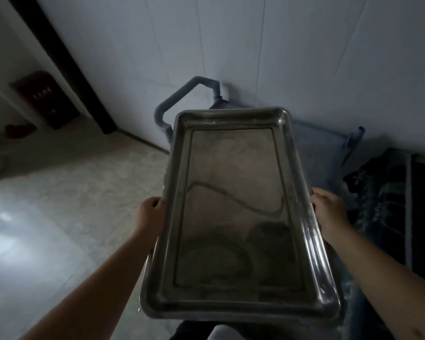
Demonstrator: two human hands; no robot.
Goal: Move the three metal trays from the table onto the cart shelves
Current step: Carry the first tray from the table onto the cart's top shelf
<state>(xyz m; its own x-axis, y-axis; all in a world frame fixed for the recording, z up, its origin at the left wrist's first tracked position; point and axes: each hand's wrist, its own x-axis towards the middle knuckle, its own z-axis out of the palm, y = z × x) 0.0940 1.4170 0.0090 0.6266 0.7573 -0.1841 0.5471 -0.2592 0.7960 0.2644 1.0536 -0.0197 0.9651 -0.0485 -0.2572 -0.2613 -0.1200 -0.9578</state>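
- The left hand (150,212) is closed on the left long edge of a metal tray (233,217), fingers curled round the rim about halfway along it.
- The right hand (329,212) grips the opposite long edge at much the same height, thumb on top of the rim; the fingers underneath are hidden.
- The tray is off any surface, carried between both hands in front of the body, its long axis pointing away from the person. It looks empty; the wavy lines and dark patches on its floor read as reflections or smears, and I cannot tell which.
- Just beyond the tray's far end is a blue-grey cart (329,143) set against the pale wall (255,45), with its bent tube handle (182,99) showing above the tray's far left corner. The tray hides most of the cart's top shelf.
- To the right, dark striped cloth (383,192) lies beside the cart. The floor (71,192) on the left is pale tile.
- Judging from this, the step in hand is the carry: one tray is on its way to the cart and not yet set down. The other two trays and the table are out of view.
- The next move calls for keeping the tray level, lining its far end up with a shelf opening clear of the handle, and sliding or lowering it in before either hand lets go.
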